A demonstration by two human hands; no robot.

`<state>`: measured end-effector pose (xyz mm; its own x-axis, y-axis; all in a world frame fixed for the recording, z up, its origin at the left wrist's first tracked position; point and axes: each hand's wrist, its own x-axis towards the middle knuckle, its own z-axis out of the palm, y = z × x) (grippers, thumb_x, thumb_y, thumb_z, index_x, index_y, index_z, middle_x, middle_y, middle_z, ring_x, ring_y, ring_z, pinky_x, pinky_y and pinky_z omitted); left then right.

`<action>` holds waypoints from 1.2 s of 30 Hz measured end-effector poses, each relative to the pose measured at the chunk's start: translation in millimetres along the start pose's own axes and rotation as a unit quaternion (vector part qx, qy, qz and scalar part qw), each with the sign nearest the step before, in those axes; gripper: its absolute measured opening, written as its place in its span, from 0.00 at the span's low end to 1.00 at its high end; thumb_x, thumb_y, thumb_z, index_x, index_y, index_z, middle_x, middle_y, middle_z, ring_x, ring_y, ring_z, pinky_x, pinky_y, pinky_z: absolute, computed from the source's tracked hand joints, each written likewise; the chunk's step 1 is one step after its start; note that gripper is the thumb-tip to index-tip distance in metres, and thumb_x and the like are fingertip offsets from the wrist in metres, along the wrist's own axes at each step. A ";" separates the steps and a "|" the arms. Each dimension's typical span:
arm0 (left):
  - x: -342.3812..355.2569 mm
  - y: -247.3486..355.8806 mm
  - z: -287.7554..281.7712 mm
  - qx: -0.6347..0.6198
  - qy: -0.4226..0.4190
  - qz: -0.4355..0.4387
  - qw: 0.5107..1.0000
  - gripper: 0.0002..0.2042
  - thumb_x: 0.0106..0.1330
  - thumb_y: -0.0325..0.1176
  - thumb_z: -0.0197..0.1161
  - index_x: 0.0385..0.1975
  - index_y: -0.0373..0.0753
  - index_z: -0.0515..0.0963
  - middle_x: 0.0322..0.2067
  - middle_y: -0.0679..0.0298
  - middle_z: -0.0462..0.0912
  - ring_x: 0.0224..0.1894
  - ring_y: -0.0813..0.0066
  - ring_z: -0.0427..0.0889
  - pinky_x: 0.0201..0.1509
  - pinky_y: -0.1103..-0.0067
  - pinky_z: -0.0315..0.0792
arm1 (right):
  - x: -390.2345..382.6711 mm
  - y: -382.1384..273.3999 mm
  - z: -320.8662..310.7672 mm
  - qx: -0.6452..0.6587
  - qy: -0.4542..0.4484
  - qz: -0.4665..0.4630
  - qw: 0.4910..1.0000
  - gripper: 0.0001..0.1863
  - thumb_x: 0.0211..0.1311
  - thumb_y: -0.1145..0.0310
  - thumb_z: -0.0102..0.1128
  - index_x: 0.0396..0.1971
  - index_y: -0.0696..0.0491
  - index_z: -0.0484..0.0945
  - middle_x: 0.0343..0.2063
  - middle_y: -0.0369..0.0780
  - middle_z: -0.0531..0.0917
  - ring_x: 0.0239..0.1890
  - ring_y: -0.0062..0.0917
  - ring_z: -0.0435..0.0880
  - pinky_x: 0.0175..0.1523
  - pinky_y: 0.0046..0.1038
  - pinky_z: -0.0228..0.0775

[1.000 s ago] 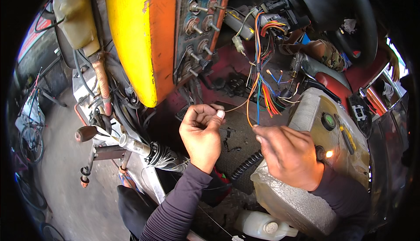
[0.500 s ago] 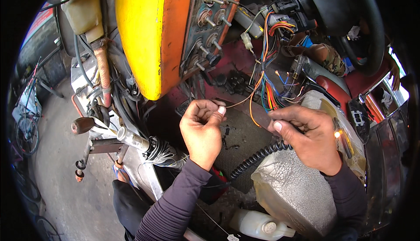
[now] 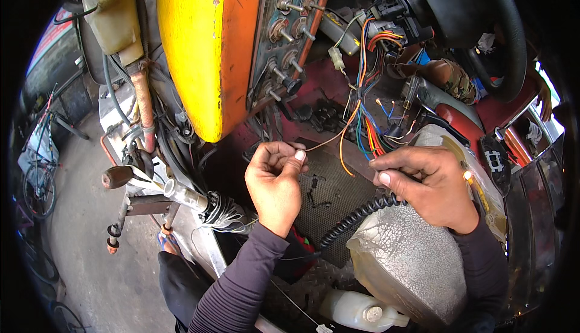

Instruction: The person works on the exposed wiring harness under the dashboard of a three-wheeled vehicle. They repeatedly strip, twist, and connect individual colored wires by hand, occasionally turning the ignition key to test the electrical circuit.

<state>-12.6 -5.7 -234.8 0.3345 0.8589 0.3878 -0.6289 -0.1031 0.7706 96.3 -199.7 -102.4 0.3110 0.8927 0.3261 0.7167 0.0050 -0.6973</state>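
My left hand [image 3: 275,182] is closed, thumb against forefinger, pinching the end of a thin tan wire [image 3: 326,142]. That wire runs up and right into a loose bundle of coloured wires [image 3: 364,79] hanging below the steering column. To the right, my right hand [image 3: 434,182] is also closed, with thumb and fingers together; what lies between them is hidden. Its fingertips are close to the lower ends of red and yellow wires [image 3: 373,141]. A black coiled cord [image 3: 356,223] runs up behind this hand. Between the hands dangles an orange wire [image 3: 342,153].
A yellow and orange panel with toggle switches [image 3: 284,31] stands ahead. The black steering wheel [image 3: 513,37] is at upper right. A cracked silver-grey seat cushion [image 3: 411,248] lies under my right arm, with a whitish plastic jug [image 3: 356,310] below. At left is a lever [image 3: 118,176].
My left hand has shifted slightly left and down, still pinching the tan wire. The right hand has barely moved. The view has tilted a little.
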 end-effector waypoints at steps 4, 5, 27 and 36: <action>0.0 -1.0 -0.3 0.000 -0.006 0.000 1.000 0.06 0.70 0.15 0.64 0.36 0.33 0.76 0.38 0.60 0.89 0.35 0.82 0.86 0.42 0.81 0.85 | 0.3 7.1 0.4 0.003 0.000 -0.022 1.000 0.11 0.68 0.81 0.65 0.49 0.64 0.86 0.39 0.43 0.91 0.41 0.23 0.91 0.45 0.22 0.83; -0.1 -0.9 -0.2 -0.002 -0.007 -0.001 1.000 0.06 0.70 0.15 0.64 0.37 0.33 0.76 0.38 0.60 0.89 0.35 0.82 0.86 0.42 0.81 0.85 | 0.5 8.4 0.5 0.005 -0.004 -0.024 1.000 0.11 0.68 0.81 0.65 0.49 0.64 0.86 0.39 0.43 0.91 0.41 0.23 0.91 0.45 0.23 0.83; -1.9 -0.7 -0.5 0.008 -0.005 -0.013 1.000 0.06 0.70 0.15 0.64 0.38 0.32 0.76 0.37 0.60 0.89 0.34 0.81 0.86 0.41 0.82 0.83 | 1.6 8.7 -0.1 0.043 -0.004 0.034 0.998 0.11 0.68 0.81 0.65 0.49 0.64 0.86 0.37 0.42 0.91 0.39 0.20 0.91 0.41 0.20 0.81; -2.6 5.0 0.1 0.026 0.003 0.004 1.000 0.06 0.71 0.16 0.63 0.38 0.33 0.74 0.38 0.58 0.87 0.35 0.79 0.85 0.42 0.79 0.83 | -6.5 -12.7 7.9 -0.219 0.089 -0.178 0.955 0.11 0.63 0.77 0.67 0.46 0.57 0.86 0.36 0.45 0.89 0.34 0.37 0.91 0.39 0.31 0.82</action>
<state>-16.5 -8.4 -231.9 0.3256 0.8610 0.3907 -0.5936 -0.1355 0.7933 80.3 -201.9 -100.8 0.0722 0.7791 0.6228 0.9772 0.0696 -0.2003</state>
